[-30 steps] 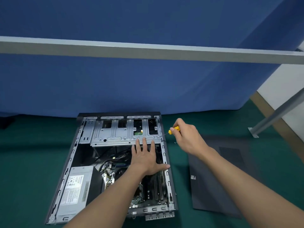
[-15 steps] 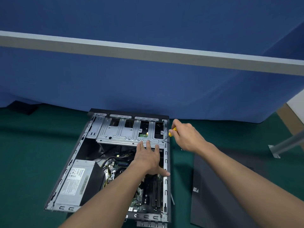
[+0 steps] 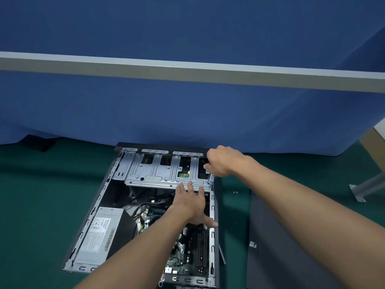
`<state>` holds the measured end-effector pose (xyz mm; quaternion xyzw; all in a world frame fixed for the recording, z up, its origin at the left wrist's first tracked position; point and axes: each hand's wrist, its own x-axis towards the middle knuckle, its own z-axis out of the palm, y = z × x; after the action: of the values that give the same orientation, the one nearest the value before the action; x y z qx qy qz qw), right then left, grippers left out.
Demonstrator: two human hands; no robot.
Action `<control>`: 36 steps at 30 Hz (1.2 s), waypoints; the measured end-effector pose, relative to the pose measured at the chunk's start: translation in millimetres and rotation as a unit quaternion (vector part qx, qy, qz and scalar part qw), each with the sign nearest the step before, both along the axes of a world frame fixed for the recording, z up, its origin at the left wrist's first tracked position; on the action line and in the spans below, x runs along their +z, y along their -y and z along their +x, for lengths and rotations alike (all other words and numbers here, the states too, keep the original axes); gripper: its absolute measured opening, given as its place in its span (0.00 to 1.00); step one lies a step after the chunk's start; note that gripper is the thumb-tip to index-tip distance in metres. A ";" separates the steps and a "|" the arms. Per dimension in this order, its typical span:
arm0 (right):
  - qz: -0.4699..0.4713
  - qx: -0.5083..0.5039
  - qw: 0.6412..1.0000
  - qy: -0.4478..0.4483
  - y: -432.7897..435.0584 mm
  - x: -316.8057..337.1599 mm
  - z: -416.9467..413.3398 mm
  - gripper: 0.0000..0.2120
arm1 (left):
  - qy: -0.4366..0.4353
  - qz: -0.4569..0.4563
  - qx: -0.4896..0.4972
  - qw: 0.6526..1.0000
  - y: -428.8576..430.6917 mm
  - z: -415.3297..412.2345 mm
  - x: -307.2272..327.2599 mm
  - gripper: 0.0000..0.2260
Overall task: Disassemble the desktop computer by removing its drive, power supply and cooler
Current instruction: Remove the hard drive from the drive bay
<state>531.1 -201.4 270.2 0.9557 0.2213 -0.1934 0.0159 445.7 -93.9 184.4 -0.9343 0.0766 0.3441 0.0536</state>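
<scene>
Steel drive cage (image 3: 164,176) — one; left hand (image 3: 189,204) flat on it; right hand (image 3: 223,161) grip unclear.

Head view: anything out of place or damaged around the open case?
No damage shows. Two small loose bits, likely screws, lie on the green mat just right of the case, uncontained and easy to lose.

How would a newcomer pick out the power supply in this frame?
An open computer case lies flat on the green mat. In its near-left corner sits the power supply, a grey metal box. Alone in the case, it carries a large white printed label.
</scene>
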 end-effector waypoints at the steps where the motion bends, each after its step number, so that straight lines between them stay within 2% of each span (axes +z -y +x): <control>1: -0.020 -0.003 1.000 -0.006 -4.4 2.8 3.1 0.13 | -0.001 -0.002 0.001 1.000 -0.1 0.3 -0.1 0.55; 6: -0.079 0.009 0.996 -0.036 -19.7 7.3 13.2 0.06 | -0.002 -0.001 -0.006 1.000 -0.4 1.5 0.0 0.55; 10: -0.070 0.046 0.996 -0.026 -19.2 3.7 14.3 0.12 | 0.003 0.000 -0.010 1.000 -0.8 1.5 -0.2 0.55; 17: -0.069 0.136 0.988 -0.029 -7.2 4.9 14.6 0.16 | -0.004 0.002 -0.014 1.000 0.2 2.6 -0.3 0.55; 23: -0.064 0.147 0.987 -0.031 -2.0 6.6 16.2 0.13 | -0.009 0.006 -0.015 1.000 1.1 4.2 1.0 0.55; 27: -0.131 0.141 0.981 0.025 -5.8 10.3 10.5 0.22 | -0.007 0.003 -0.011 1.000 1.8 2.1 3.2 0.54; 29: -0.159 0.147 0.975 0.044 -9.3 9.6 9.8 0.22 | -0.006 0.002 -0.010 1.000 1.7 1.8 4.5 0.54; 32: -0.131 0.136 0.982 0.030 -10.4 7.8 9.3 0.12 | -0.005 0.002 -0.010 1.000 2.0 1.3 5.1 0.54; 35: -0.078 0.124 0.989 0.031 -9.5 8.6 8.3 0.16 | 0.000 0.005 -0.012 1.000 0.9 0.6 3.8 0.54; 36: -0.062 0.119 0.991 0.028 -9.9 9.2 7.2 0.14 | 0.002 0.005 -0.013 1.000 0.5 0.2 3.4 0.54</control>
<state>538.3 -191.5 279.5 0.9246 0.3208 -0.1767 0.1045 445.9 -94.4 187.9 -0.9335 0.0870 0.3423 0.0624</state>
